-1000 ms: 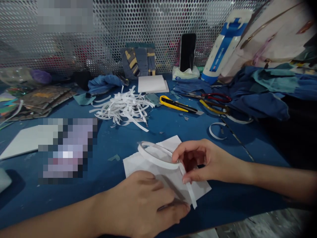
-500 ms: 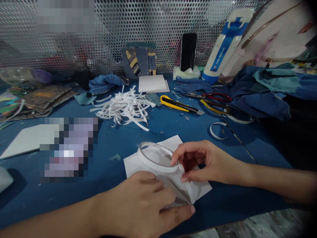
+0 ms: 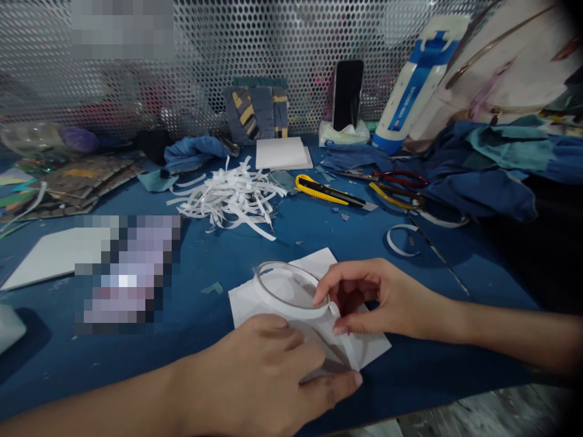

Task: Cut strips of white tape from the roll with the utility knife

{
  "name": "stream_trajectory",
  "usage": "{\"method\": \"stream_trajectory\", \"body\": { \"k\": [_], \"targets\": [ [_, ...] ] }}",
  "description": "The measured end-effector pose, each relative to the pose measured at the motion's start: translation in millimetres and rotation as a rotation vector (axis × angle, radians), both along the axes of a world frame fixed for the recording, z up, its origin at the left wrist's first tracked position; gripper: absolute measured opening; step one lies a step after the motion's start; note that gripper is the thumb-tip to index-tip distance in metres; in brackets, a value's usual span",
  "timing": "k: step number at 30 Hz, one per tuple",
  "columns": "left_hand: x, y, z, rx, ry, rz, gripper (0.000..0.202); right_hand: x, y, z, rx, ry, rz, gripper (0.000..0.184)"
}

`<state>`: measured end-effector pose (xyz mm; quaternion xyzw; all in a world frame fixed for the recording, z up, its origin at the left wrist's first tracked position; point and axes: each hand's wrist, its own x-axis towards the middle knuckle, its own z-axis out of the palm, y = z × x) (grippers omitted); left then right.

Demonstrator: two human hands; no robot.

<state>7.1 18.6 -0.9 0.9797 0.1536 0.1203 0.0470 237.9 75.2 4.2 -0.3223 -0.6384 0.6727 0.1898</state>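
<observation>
My right hand (image 3: 364, 291) is closed, pinching a curled white strip (image 3: 291, 309) between thumb and fingers. The strip bends into a wide loop above a white paper sheet (image 3: 321, 261), and one end runs down toward the sheet's near right corner. Over the near left part of the sheet lies my left hand (image 3: 268, 370), its fingers bent and its thumb stretched apart from them. The thumb tip reaches that near corner, by the strip's lower end. The left fingertips are partly hidden behind the hand.
Beyond the sheet lie a heap of white strips (image 3: 232, 194), a yellow utility knife (image 3: 325, 191) and red-and-yellow-handled scissors (image 3: 401, 188). A phone (image 3: 348, 94) and a bottle (image 3: 410, 91) stand before the perforated metal screen (image 3: 191, 67). Blue cloth (image 3: 483, 176) is piled right. Another curled strip (image 3: 395, 249) lies nearby.
The left thumb has shifted slightly to the right. The right hand and its looped strip have hardly moved.
</observation>
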Motion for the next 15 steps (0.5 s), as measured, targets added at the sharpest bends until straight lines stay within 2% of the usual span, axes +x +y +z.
{"method": "stream_trajectory", "body": {
  "k": [6, 15],
  "targets": [
    [1.7, 0.7, -3.4, -0.048, -0.049, 0.05, 0.025, 1.0, -0.3, -2.6, 0.069, -0.018, 0.003, 0.027],
    [3.5, 1.0, -1.3, -0.073, -0.041, 0.061, 0.023, 4.2, -2.5, -5.7, 0.386, -0.048, 0.07, 0.024]
  ]
}}
